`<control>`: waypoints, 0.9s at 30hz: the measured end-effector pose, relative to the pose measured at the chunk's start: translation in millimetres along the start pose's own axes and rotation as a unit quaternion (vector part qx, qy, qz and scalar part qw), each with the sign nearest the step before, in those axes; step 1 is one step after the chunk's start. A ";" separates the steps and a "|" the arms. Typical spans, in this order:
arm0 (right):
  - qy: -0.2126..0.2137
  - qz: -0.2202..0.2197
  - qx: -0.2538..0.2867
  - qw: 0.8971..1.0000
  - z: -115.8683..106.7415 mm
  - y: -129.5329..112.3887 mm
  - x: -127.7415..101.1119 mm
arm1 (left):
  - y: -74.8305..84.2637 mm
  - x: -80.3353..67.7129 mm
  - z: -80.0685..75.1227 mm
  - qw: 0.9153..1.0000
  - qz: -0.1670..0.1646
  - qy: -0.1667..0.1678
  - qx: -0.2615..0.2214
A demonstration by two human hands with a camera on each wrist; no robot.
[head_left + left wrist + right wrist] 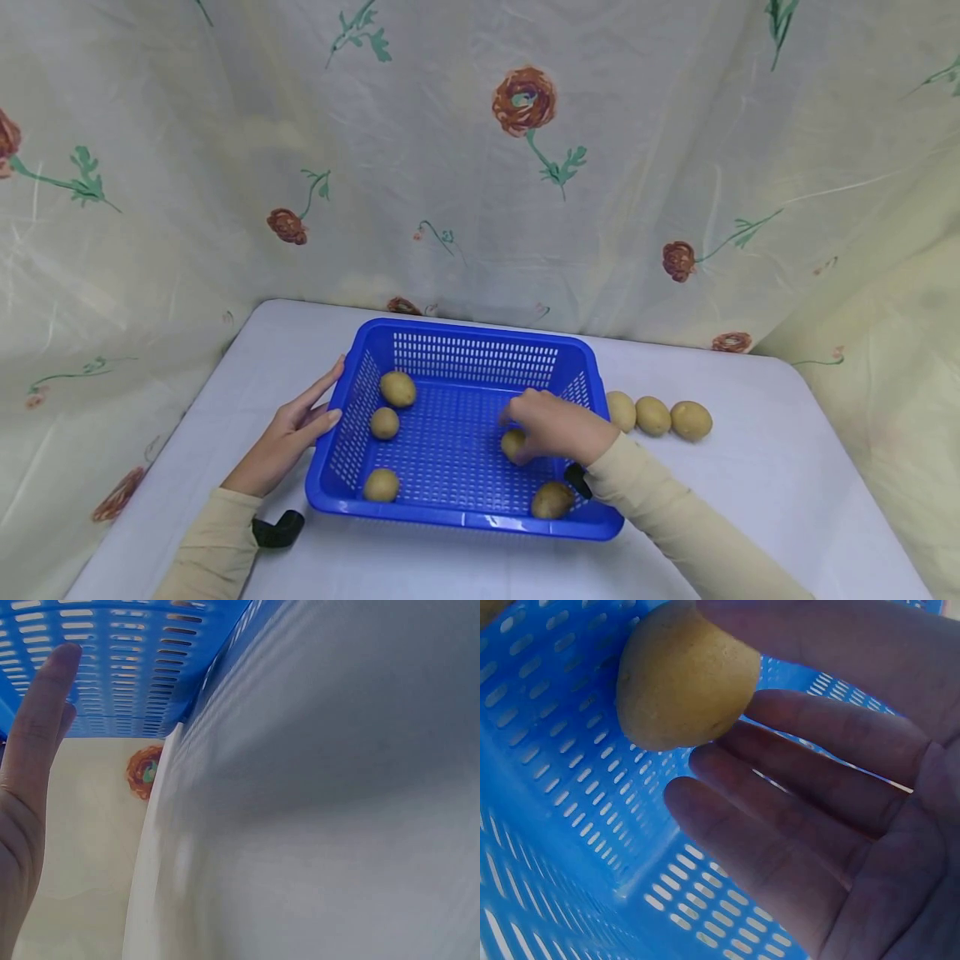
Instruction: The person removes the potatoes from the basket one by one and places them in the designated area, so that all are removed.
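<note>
A blue perforated plastic basket stands on the white-covered table. My right hand reaches into its right half and pinches a potato. In the right wrist view the thumb lies over the top of that potato, with the fingers along its side. Close to this hand, a browner potato sits in the near right corner. My left hand rests on the basket's left side, its fingers fairly straight; the left wrist view shows a finger against the slotted outer wall.
Inside the basket, three potatoes lie along the left wall, among them a larger one at the back. Right of the basket, three more potatoes sit in a row on the table. A flowered curtain hangs behind.
</note>
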State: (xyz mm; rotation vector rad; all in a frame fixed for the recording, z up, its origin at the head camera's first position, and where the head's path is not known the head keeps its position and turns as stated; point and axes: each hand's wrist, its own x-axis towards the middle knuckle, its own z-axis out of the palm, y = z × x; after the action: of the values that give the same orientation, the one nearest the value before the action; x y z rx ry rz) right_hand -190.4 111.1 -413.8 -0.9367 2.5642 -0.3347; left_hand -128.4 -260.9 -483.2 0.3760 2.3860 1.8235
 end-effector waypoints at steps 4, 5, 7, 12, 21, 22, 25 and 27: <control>0.005 -0.012 -0.003 1.000 0.7 2.2 -0.3 | 0.0 0.0 0.2 1.000 -0.002 0.001 0.002; 0.006 -0.014 -0.002 1.000 0.8 2.6 -0.4 | -0.1 0.0 0.2 1.000 -0.002 0.002 0.001; 0.007 -0.017 -0.004 1.000 1.4 3.8 0.0 | -0.4 0.1 0.2 1.000 -0.002 0.002 0.000; 0.012 -0.024 -0.006 1.000 2.9 5.7 1.9 | -0.7 0.4 0.0 1.000 -0.001 0.002 0.000; 0.007 -0.034 -0.016 0.999 4.0 6.0 4.9 | -0.7 0.0 0.2 1.000 -0.002 0.002 0.005; 0.007 -0.036 -0.019 0.999 4.2 6.1 4.8 | -0.7 0.1 0.2 1.000 -0.002 0.003 0.006; 0.007 -0.044 -0.023 0.999 4.4 5.9 4.3 | -0.4 0.0 0.4 1.000 -0.002 0.003 0.004; 0.007 -0.050 -0.024 0.998 4.5 5.9 3.9 | -0.2 0.0 0.4 1.000 -0.002 0.002 0.002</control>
State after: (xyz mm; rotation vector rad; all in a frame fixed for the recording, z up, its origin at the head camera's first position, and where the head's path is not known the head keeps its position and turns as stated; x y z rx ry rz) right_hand -194.4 112.6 -421.0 -1.0856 2.5530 -0.3106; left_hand -128.3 -260.6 -483.6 0.3673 2.3925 1.8191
